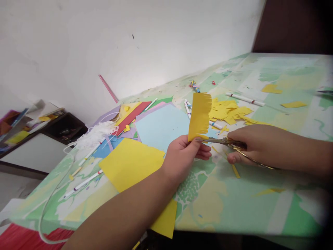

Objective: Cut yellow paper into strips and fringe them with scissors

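No text, label, brand, number or sign can be read here.

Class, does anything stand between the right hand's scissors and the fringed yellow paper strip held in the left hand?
Nothing visible does. The gold-handled metal scissors in the right hand meet the lower end of the fringed yellow paper strip, and the left hand pinches that end, its thumb close to the blades.
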Tool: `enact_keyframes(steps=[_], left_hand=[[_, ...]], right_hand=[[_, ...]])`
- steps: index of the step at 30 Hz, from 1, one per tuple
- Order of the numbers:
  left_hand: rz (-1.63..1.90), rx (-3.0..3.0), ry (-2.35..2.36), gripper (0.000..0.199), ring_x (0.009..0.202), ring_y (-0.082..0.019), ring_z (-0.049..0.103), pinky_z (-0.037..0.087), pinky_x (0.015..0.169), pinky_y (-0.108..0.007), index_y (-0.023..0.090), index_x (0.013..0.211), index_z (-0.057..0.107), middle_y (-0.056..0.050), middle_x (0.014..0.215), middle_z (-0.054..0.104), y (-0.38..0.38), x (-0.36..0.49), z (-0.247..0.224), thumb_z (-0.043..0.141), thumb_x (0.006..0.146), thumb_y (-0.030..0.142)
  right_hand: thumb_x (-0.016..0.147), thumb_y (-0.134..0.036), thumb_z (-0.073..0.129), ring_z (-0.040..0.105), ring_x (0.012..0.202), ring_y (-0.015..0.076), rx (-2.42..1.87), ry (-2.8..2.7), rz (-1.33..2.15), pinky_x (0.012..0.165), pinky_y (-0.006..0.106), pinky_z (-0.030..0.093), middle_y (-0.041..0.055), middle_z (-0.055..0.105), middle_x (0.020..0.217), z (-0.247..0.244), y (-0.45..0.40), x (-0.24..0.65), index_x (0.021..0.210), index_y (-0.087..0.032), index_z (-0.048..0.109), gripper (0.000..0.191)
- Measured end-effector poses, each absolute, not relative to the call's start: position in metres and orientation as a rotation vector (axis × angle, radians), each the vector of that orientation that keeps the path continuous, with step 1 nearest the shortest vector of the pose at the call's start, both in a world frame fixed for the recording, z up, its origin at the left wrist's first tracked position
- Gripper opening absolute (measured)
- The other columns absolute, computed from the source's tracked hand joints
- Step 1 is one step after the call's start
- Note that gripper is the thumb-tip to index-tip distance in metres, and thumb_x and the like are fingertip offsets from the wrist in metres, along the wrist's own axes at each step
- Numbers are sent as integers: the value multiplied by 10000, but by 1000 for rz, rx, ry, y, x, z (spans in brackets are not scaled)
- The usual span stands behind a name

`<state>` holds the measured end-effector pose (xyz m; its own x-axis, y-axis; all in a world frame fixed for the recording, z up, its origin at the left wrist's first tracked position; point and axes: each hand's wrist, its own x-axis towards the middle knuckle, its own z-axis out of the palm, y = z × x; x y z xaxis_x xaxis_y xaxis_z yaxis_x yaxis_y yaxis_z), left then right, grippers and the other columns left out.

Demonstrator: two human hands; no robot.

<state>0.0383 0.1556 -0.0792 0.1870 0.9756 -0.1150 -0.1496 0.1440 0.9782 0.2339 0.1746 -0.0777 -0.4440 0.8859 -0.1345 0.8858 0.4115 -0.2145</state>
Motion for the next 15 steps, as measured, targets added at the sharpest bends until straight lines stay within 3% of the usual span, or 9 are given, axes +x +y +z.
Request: enact_keyframes(steps=[15], left_hand=[[1065, 1148, 1057, 168, 520, -97, 594, 500, 561, -229, 135, 699, 576, -2, 598, 633, 154, 39, -79, 587, 713, 302]], right_hand=[[665, -686, 376, 417, 464, 133, -1677, -2648, 344, 435, 253, 220, 4, 518, 526, -77, 176, 230, 566, -216, 471, 490]])
